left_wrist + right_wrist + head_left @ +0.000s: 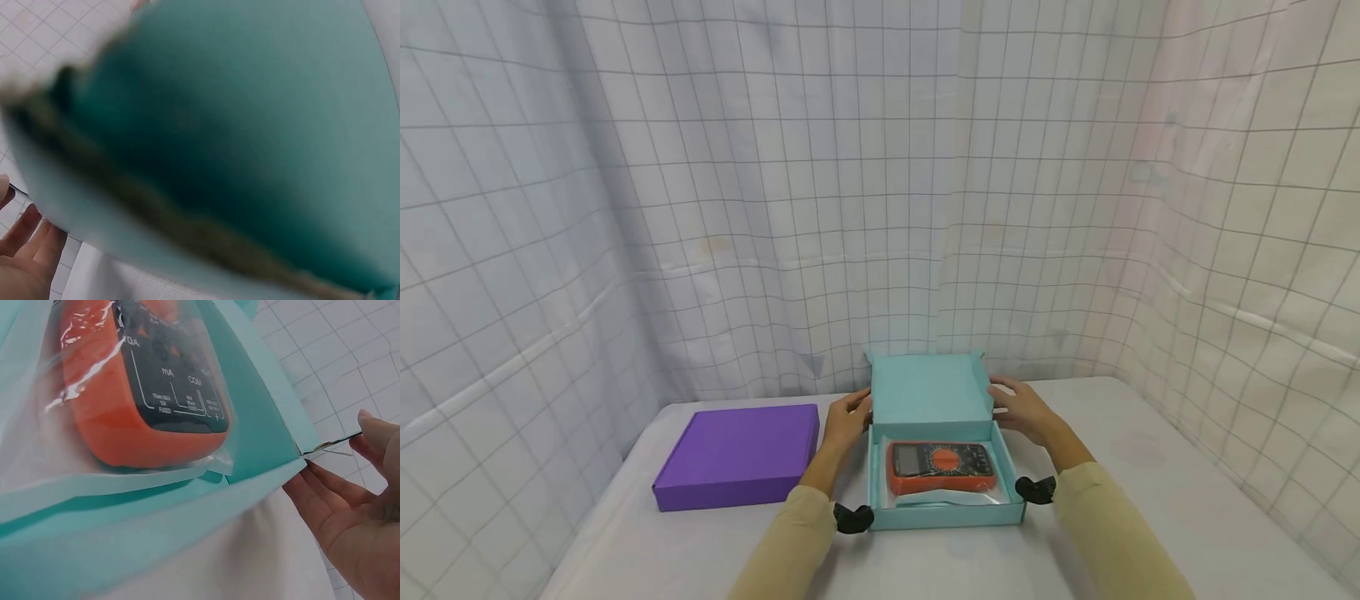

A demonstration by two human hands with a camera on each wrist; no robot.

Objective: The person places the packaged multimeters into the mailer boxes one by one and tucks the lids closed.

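A light teal cardboard box (951,518) stands with its lid (931,387) raised at the back. Inside lies an orange and black multimeter (942,467), wrapped in a clear plastic bag (44,450). My left hand (847,421) is at the lid's left edge; in the left wrist view its thumb and fingers (49,247) are on either side of a thin edge, partly cut off by the frame. On the other side my right hand (1022,410) pinches the lid's right edge between thumb and fingers (334,494).
A closed purple box (737,454) lies on the white-covered table (1097,417), to the left of the teal box. White grid-patterned cloth (850,208) hangs behind and along both sides. A dark strap piece (853,519) shows at each wrist.
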